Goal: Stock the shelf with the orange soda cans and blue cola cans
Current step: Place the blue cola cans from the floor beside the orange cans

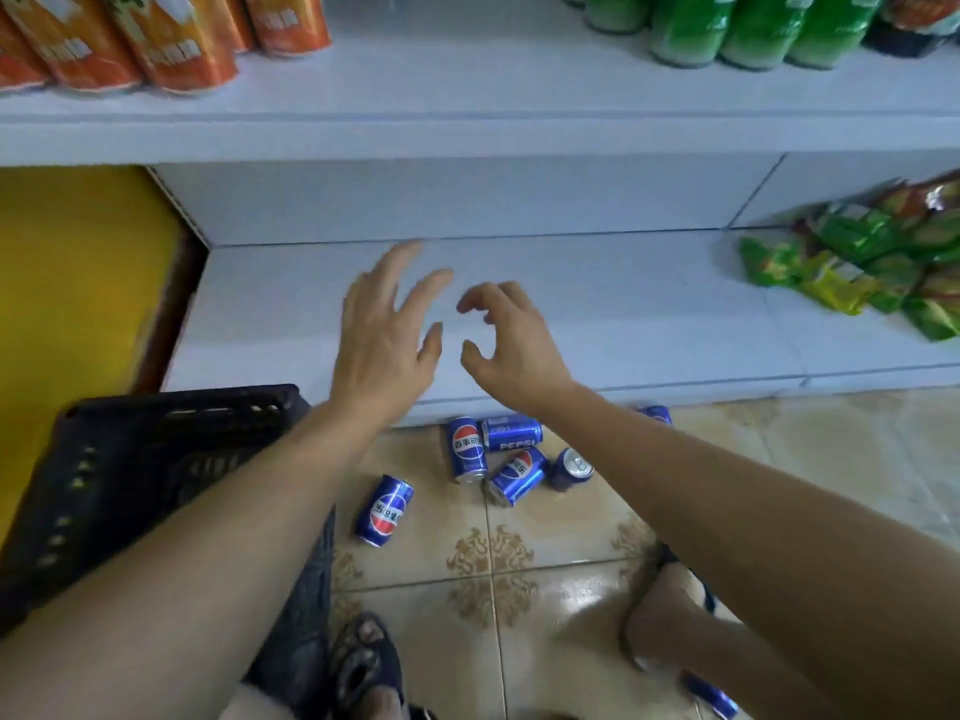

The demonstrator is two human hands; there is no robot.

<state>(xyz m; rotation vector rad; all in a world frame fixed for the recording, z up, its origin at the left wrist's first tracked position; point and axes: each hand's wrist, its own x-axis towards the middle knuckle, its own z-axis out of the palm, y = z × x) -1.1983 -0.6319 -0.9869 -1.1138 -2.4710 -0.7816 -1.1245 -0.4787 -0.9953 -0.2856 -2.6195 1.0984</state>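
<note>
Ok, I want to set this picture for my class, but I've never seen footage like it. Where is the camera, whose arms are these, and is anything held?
There is no machine here: a person wears one wide-angle camera on the head, so you look down along their own bare arms. The left hand has spread fingers, the right hand loosely bent ones; both are over a bare stretch of the lower shelf and hold nothing. Blue cola cans lie scattered on the tiled floor below it. A black basket stands at the left. The upper shelf carries orange soda cans and green bottles; snack packets lie at the lower shelf's right end.
</note>
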